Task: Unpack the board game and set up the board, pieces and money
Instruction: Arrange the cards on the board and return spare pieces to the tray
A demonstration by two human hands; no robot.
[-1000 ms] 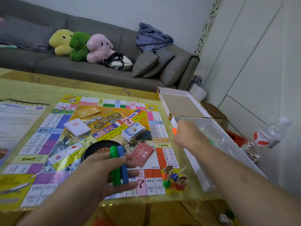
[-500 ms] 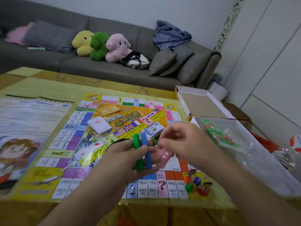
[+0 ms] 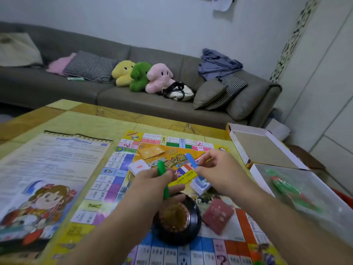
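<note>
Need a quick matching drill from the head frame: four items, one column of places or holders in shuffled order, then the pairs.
Items:
1. green stick
2. blue stick
3. black spinner
4. red card deck

Places:
A. gripped in the right hand
B. lying on the board, right of the spinner
C. gripped in the left hand
D. on the board, below the left hand

Pairs: 1-C, 2-A, 3-D, 4-B

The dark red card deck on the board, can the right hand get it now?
Probably not straight away: the dark red card deck lies uncovered near the right hand, but that hand already pinches a blue plastic stick.
</note>
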